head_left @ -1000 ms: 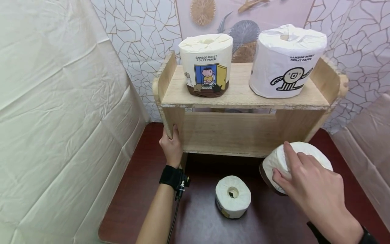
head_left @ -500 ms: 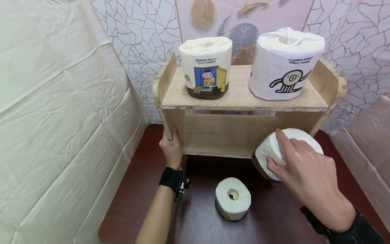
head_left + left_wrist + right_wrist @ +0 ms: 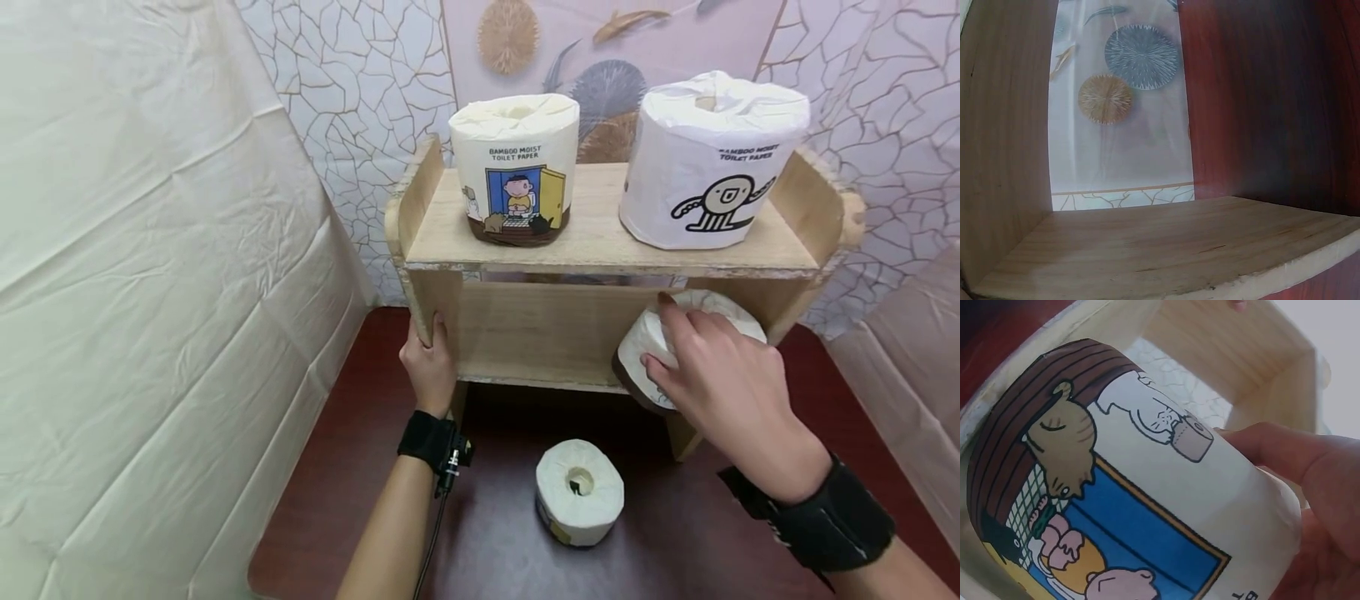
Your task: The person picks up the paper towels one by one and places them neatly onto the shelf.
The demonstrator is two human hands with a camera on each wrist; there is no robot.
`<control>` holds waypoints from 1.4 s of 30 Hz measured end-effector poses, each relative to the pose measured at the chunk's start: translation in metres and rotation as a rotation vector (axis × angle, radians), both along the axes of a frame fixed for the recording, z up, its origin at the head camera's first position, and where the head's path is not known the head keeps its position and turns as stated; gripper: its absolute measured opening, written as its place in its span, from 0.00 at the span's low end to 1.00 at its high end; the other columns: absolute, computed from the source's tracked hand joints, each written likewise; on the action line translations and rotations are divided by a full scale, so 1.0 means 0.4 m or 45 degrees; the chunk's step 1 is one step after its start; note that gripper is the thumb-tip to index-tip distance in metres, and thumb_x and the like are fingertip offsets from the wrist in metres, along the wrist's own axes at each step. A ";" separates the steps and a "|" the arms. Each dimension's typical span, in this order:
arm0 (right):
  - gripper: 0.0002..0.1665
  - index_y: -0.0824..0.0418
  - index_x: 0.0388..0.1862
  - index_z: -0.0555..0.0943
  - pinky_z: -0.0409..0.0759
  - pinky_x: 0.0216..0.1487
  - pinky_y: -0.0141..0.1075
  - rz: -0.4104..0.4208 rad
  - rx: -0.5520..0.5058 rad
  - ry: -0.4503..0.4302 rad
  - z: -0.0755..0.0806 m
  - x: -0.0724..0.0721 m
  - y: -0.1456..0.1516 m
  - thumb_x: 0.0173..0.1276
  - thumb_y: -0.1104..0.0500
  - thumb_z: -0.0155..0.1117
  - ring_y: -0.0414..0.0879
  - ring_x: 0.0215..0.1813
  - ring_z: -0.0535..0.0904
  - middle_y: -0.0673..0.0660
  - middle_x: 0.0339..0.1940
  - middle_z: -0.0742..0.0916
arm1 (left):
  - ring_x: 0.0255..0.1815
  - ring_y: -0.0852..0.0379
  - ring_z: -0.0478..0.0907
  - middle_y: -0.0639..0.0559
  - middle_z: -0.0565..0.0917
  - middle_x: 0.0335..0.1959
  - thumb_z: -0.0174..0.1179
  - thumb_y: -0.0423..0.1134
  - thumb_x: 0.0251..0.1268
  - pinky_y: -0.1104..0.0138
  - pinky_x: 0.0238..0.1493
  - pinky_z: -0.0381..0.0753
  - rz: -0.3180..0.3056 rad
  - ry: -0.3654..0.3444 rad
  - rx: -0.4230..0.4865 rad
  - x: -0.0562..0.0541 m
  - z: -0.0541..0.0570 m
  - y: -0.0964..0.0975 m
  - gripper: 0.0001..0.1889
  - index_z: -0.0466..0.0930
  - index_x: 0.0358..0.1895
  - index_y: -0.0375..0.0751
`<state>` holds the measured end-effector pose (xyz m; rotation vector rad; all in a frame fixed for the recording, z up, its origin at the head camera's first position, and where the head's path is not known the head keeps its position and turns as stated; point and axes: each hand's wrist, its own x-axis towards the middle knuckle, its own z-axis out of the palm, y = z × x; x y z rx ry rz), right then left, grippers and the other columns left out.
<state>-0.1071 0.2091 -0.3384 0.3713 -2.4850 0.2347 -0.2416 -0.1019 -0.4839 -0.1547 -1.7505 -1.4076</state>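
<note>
My right hand (image 3: pixel 723 367) grips a wrapped toilet paper roll (image 3: pixel 641 354) at the right front of the wooden shelf's lower board (image 3: pixel 536 337). The roll is tilted. In the right wrist view its cartoon print (image 3: pixel 1154 519) shows, with the thumb along its side. My left hand (image 3: pixel 429 362) holds the front edge of the shelf's left side panel (image 3: pixel 423 304). Two more toilet paper rolls stand on the upper board: a cream roll (image 3: pixel 516 171) at left and a white roll (image 3: pixel 708 162) at right. Another toilet paper roll (image 3: pixel 579 492) stands upright on the table below.
The shelf stands on a dark red table (image 3: pixel 322 500). A pale draped sheet (image 3: pixel 165 292) rises on the left, and another (image 3: pixel 903 333) on the right. A patterned wall covering (image 3: pixel 352 83) hangs behind. Cables run from the black wrist straps (image 3: pixel 427 437).
My right hand has carried its toilet paper roll up, leftward and inward, from in front of the shelf to the lower board's right end. My left hand keeps its hold on the side panel.
</note>
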 end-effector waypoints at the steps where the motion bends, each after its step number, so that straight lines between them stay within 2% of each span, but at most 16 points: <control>1: 0.36 0.65 0.63 0.77 0.71 0.17 0.60 0.002 0.000 0.004 -0.002 -0.009 0.002 0.57 0.59 0.80 0.65 0.36 0.82 0.65 0.35 0.86 | 0.35 0.44 0.88 0.36 0.90 0.47 0.60 0.39 0.81 0.57 0.32 0.78 -0.002 -0.003 0.000 0.000 0.000 0.000 0.17 0.82 0.66 0.37; 4: 0.37 0.65 0.65 0.78 0.71 0.18 0.61 -0.001 0.000 0.010 -0.011 -0.034 0.007 0.57 0.59 0.80 0.66 0.35 0.82 0.66 0.33 0.86 | 0.39 0.44 0.89 0.36 0.90 0.48 0.60 0.39 0.81 0.55 0.33 0.79 -0.004 -0.010 0.000 0.001 -0.001 0.000 0.17 0.82 0.66 0.37; 6: 0.38 0.66 0.66 0.78 0.71 0.18 0.61 -0.002 0.003 0.012 -0.017 -0.048 0.009 0.57 0.60 0.79 0.67 0.35 0.82 0.67 0.33 0.85 | 0.36 0.44 0.88 0.36 0.90 0.46 0.60 0.39 0.81 0.55 0.32 0.78 -0.002 -0.010 -0.006 0.001 -0.003 0.001 0.17 0.82 0.65 0.37; 13: 0.34 0.65 0.65 0.79 0.67 0.16 0.54 -0.012 0.015 -0.008 -0.029 -0.080 0.010 0.59 0.61 0.78 0.65 0.32 0.80 0.66 0.31 0.83 | 0.37 0.43 0.88 0.35 0.90 0.47 0.62 0.37 0.80 0.52 0.34 0.81 0.002 0.006 -0.020 0.002 -0.007 0.007 0.16 0.83 0.64 0.35; 17: 0.33 0.64 0.65 0.78 0.68 0.18 0.54 -0.023 0.040 0.004 -0.035 -0.099 0.005 0.61 0.60 0.78 0.66 0.36 0.81 0.68 0.35 0.85 | 0.34 0.46 0.86 0.36 0.90 0.45 0.62 0.37 0.80 0.55 0.32 0.79 0.006 0.015 -0.018 0.005 -0.003 0.009 0.16 0.83 0.64 0.35; 21: 0.36 0.66 0.67 0.78 0.73 0.25 0.56 -0.017 0.076 0.007 -0.041 -0.113 -0.002 0.61 0.61 0.79 0.68 0.44 0.82 0.71 0.42 0.86 | 0.27 0.49 0.80 0.35 0.90 0.40 0.62 0.36 0.80 0.60 0.29 0.73 0.017 0.029 -0.017 0.005 0.001 0.008 0.16 0.83 0.64 0.35; 25: 0.38 0.69 0.67 0.78 0.74 0.30 0.57 -0.004 0.129 0.040 -0.048 -0.121 -0.007 0.59 0.62 0.81 0.69 0.46 0.82 0.73 0.45 0.86 | 0.26 0.50 0.78 0.35 0.90 0.39 0.62 0.36 0.80 0.60 0.28 0.72 0.018 0.036 -0.010 0.004 0.005 0.007 0.16 0.83 0.63 0.35; 29: 0.40 0.71 0.66 0.78 0.74 0.31 0.57 -0.010 0.177 0.093 -0.054 -0.123 -0.007 0.56 0.61 0.83 0.69 0.46 0.82 0.74 0.45 0.85 | 0.33 0.48 0.85 0.35 0.90 0.44 0.62 0.37 0.80 0.57 0.31 0.77 0.020 0.018 -0.011 0.003 0.007 0.007 0.16 0.83 0.63 0.35; 33: 0.40 0.70 0.67 0.78 0.74 0.33 0.58 -0.027 0.167 0.066 -0.053 -0.120 -0.008 0.57 0.60 0.83 0.70 0.46 0.81 0.74 0.46 0.85 | 0.38 0.44 0.88 0.34 0.90 0.47 0.61 0.38 0.81 0.55 0.33 0.80 0.010 0.007 -0.021 0.001 0.006 0.007 0.17 0.82 0.65 0.33; 38: 0.36 0.70 0.67 0.76 0.76 0.33 0.63 -0.025 0.083 -0.023 -0.038 -0.114 -0.015 0.63 0.58 0.78 0.73 0.48 0.79 0.75 0.49 0.82 | 0.30 0.47 0.84 0.35 0.90 0.46 0.60 0.39 0.82 0.59 0.28 0.75 0.002 0.014 -0.026 0.005 -0.001 0.004 0.18 0.81 0.66 0.35; 42: 0.32 0.70 0.65 0.76 0.76 0.32 0.64 -0.001 0.022 -0.021 -0.013 -0.113 -0.026 0.68 0.57 0.75 0.74 0.49 0.77 0.76 0.49 0.81 | 0.29 0.46 0.83 0.36 0.90 0.45 0.60 0.39 0.81 0.58 0.28 0.74 0.018 0.018 -0.020 0.003 -0.002 -0.001 0.17 0.82 0.65 0.37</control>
